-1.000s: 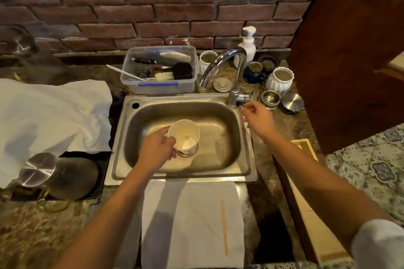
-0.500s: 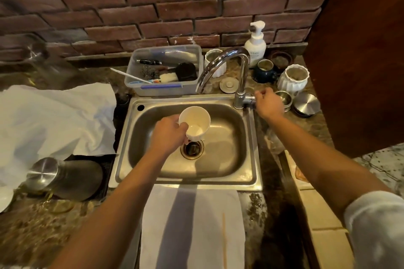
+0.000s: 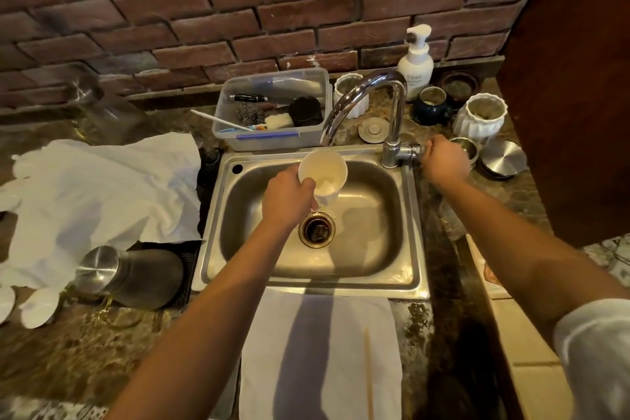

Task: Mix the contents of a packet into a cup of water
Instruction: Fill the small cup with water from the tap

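My left hand grips a white paper cup over the steel sink, just under the spout of the chrome tap. The cup stands nearly upright, mouth up, and pale inside. My right hand is closed around the tap's side handle at the sink's right rim. No water stream shows. A thin wooden stir stick lies on the white cloth in front of the sink. No packet is in sight.
A clear tub of brushes sits behind the sink. Ceramic jars, a soap pump and steel lids crowd the back right. A crumpled white cloth and a tipped steel kettle lie left. The drain is open.
My left hand lifted the cup from low in the basin up and back to under the spout. My right hand moved from beside the tap onto its handle and closed on it.
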Tool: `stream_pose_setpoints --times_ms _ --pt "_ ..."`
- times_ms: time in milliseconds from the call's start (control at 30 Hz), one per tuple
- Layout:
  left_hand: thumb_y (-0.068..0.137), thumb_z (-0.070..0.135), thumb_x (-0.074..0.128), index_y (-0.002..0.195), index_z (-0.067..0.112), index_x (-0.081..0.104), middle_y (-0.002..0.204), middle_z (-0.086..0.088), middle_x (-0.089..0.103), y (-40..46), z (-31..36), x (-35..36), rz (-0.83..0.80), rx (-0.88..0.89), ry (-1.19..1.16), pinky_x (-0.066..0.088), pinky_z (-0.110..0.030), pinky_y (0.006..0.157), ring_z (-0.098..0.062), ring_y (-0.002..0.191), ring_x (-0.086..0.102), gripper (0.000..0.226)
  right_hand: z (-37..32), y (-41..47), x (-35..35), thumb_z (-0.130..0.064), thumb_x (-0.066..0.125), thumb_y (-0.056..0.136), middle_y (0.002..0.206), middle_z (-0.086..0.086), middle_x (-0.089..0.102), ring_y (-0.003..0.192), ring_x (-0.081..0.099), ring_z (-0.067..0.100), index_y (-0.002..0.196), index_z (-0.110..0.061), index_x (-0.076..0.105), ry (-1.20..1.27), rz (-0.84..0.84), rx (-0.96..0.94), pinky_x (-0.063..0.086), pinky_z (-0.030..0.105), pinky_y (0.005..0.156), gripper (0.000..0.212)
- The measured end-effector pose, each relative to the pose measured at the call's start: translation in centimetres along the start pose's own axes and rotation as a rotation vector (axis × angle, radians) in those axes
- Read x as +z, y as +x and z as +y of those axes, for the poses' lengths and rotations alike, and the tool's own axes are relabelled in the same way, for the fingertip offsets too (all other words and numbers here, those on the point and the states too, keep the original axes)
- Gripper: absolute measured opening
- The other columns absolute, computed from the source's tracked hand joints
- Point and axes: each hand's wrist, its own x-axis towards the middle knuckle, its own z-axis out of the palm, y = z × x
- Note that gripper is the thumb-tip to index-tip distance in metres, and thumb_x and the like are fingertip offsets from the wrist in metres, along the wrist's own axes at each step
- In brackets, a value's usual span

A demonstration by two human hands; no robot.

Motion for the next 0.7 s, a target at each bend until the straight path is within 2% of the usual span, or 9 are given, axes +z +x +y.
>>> stream_pose_setpoints --times_ms 100,333,700 --pt "0.088 0.022 0.05 0.132 0.015 0.06 0.08 -0.01 0.075 0.3 -0.1 0.1 0.004 0.002 -0.016 0.063 -0.046 0.075 -0.021 0.065 0.073 0.045 0.8 0.6 -0.1 -0.024 0.04 0.104 0.113 0.029 0.069 0.104 0.064 0.048 0.113 -0.001 0.065 0.034 -0.028 0.066 0.052 0.048 0.082 0.035" --pt "0.09 0.02 0.053 0.136 0.018 0.058 0.078 -0.006 0.076 0.5 -1.1 0.1 0.004 0.01 -0.039 0.063 -0.045 0.079 -0.017 0.064 0.072 0.046 0.9 0.6 -0.3 -0.028 0.042 0.105 0.116 0.025 0.07 0.107 0.065 0.046 0.117 -0.007 0.066 0.054 -0.05 0.096 0.052 0.047 0.083 0.035" --pt "0.092 0.019 0.055 0.14 0.02 0.054 0.085 -0.009 0.077 0.8 -1.5 0.8 0.011 -0.011 -0.093 0.063 -0.046 0.081 -0.018 0.065 0.073 0.048 0.9 0.4 -0.2 -0.031 0.041 0.105 0.106 0.021 0.072 0.099 0.067 0.043 0.11 -0.009 0.065 0.09 -0.052 0.102 0.054 0.048 0.081 0.033"
